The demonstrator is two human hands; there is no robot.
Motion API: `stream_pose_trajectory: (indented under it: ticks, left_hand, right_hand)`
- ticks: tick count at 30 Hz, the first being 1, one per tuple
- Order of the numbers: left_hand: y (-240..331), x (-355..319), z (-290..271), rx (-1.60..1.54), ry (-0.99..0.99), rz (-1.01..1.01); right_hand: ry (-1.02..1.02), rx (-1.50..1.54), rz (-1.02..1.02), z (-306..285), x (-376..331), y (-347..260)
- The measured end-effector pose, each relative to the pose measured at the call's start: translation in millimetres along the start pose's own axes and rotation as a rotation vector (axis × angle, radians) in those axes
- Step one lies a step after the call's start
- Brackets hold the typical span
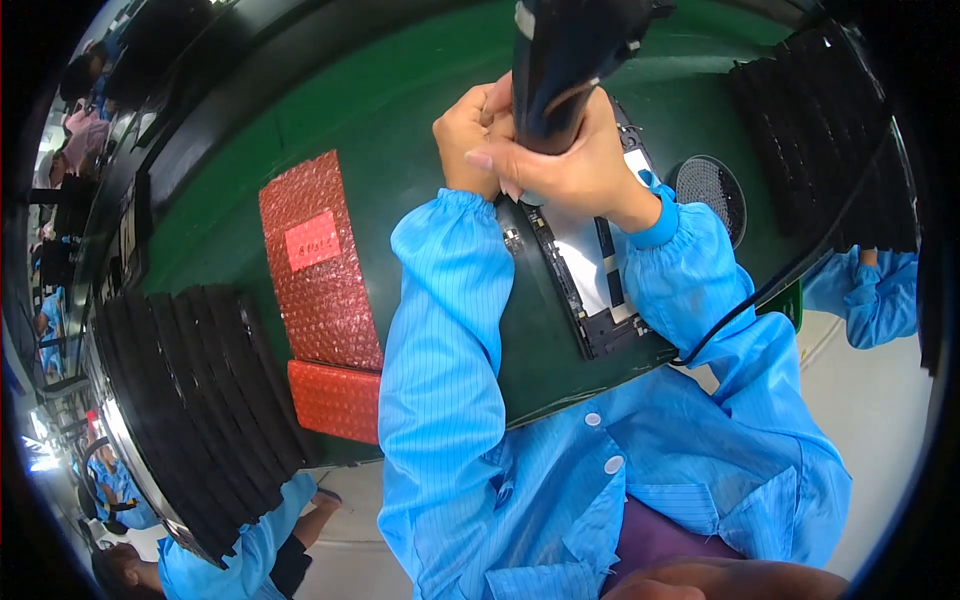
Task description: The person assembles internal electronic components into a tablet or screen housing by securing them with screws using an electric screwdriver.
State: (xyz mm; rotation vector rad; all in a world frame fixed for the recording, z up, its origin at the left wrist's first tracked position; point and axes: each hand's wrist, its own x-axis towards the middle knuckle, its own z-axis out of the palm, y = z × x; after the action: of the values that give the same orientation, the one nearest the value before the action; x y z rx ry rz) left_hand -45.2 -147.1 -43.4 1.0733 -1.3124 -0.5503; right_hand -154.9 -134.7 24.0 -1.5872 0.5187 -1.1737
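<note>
My right hand (585, 170) is wrapped around the lower end of a glossy black handheld tool (560, 70), whose upper body rises close to the camera; its tip is hidden. Beside it, touching or nearly so, my left hand (465, 145) has its fingers curled inward; whatever they pinch is hidden. Under both hands lies an opened flat electronic device (595, 285) with a black frame, pale panels and circuit parts along one edge. My right hand and sleeve cover part of it. Near its left edge sit a few tiny metallic parts (513, 238).
A round black dish (740, 215) with a dotted grey inside stands right of the device. Red bubble-wrap pouches (320, 300) lie left on the green mat (400, 75). Black tray stacks rise at left (190, 400) and right (815, 130). A black cable (785, 290) crosses my right sleeve. Other people work nearby.
</note>
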Motion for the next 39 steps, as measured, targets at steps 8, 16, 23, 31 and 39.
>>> stream_pose_trajectory:
  ticks: [8,16,23,31,39]
  left_hand:
    - [14.7,3.0,-26.6,-0.020,0.075,-0.247]
    - [94.1,-71.3,-54.5,0.809,-0.411,-0.134]
    - [106.7,-139.6,-75.6,1.090,-0.605,-0.171]
    - [121.7,-163.5,-16.1,0.674,-0.614,0.250]
    - [105.7,-145.7,11.3,0.807,-0.484,0.204]
  right_hand:
    - [-0.039,-0.051,-0.071,8.1,-12.3,7.1]
    - [-0.032,0.037,-0.010,-3.6,-8.4,6.3]
    - [-0.068,0.118,0.097,-1.8,-10.8,-4.9]
    - [0.078,0.108,-0.077,-12.8,0.7,-24.4]
    - [0.056,0.103,-0.069,-69.7,-31.1,-47.0]
